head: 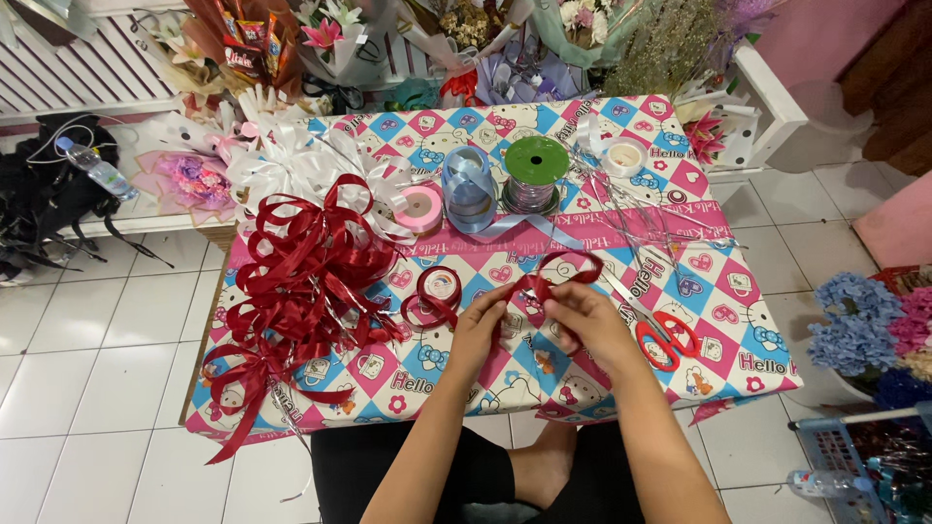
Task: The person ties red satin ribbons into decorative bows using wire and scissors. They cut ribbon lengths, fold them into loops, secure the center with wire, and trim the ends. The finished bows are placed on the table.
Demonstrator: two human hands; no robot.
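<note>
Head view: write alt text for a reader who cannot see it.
Both hands, left hand and right hand, fold a dark red ribbon into loops over a table with a colourful checked cover. A pile of finished red bows lies to the left, ribbon spools behind, red scissors to the right.

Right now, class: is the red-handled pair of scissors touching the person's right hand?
Apart. The head view shows the red-handled pair of scissors lying flat on the patterned table cover, with a strip of cover visible between them and the right hand.

Scissors [665,335] right of hands; bows [301,281] left.
</note>
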